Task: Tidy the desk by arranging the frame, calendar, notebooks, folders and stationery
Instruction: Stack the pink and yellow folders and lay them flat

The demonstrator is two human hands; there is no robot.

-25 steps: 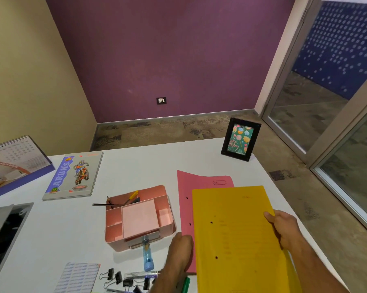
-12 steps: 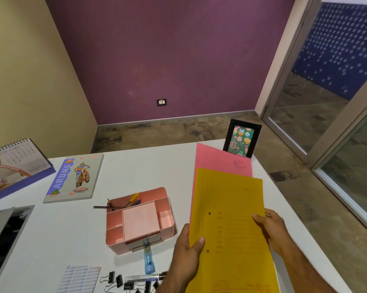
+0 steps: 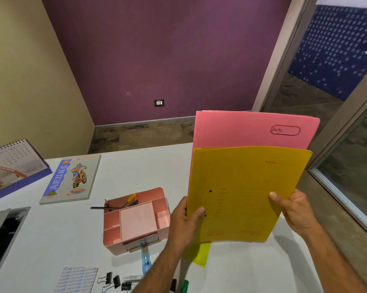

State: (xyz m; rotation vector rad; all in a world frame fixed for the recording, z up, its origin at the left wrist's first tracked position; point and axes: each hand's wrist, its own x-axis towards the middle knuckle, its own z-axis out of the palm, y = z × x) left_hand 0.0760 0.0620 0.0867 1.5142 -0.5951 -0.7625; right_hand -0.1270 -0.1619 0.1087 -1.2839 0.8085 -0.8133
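Yellow folder (image 3: 246,187) before pink folder (image 3: 252,130), seemingly upright

Two bare forearms rise from the bottom edge of the view, each ending in a bare hand. The left hand (image 3: 185,224) and the right hand (image 3: 297,212) carry no rings, watch or bracelet as far as the visible sides show. No sleeve reaches either wrist. Nails are short and plain; the thumbnails look unpainted, though fine detail is soft here.
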